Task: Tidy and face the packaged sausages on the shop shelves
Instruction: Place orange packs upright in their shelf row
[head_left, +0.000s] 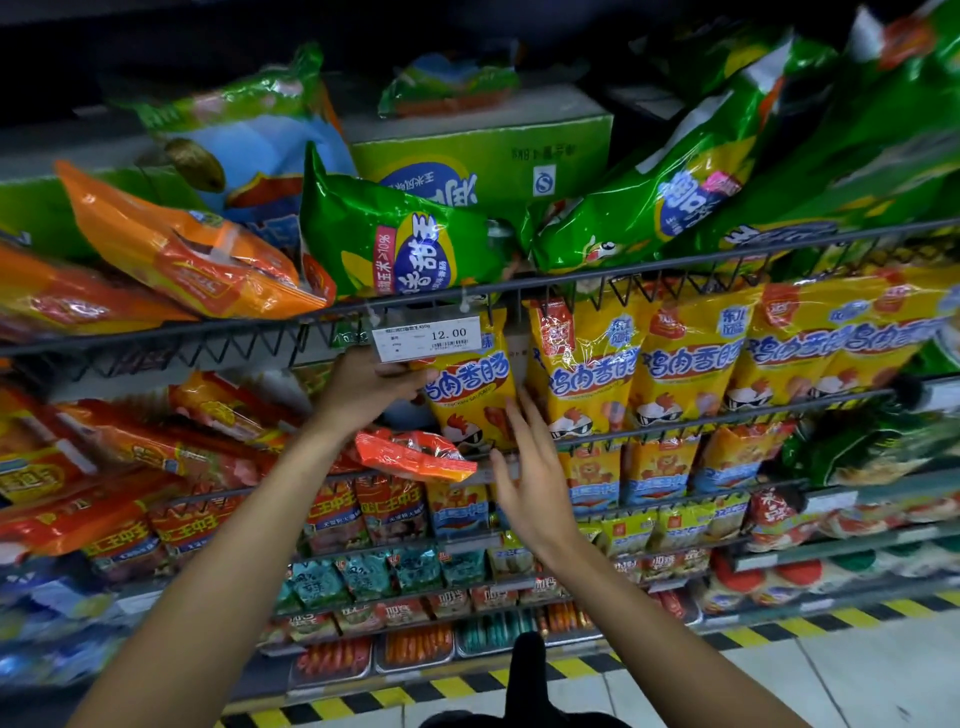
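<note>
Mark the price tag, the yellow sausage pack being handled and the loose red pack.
price tag (427, 336): head view, white face beside the printed price.
yellow sausage pack (470, 387): head view, front panel lettering.
loose red pack (415, 453): head view, crinkled middle.

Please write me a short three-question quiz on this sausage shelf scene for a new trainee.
1. True or false: the left hand grips the leftmost yellow pack at its left edge.
2. Which number is printed on the price tag? A) 10.00 B) 12.00 C) 21.00
3. How are the right hand's fingers held?

Key
1. True.
2. B.
3. Straight and spread, beside the yellow pack's right lower edge; real contact cannot be confirmed.
</note>
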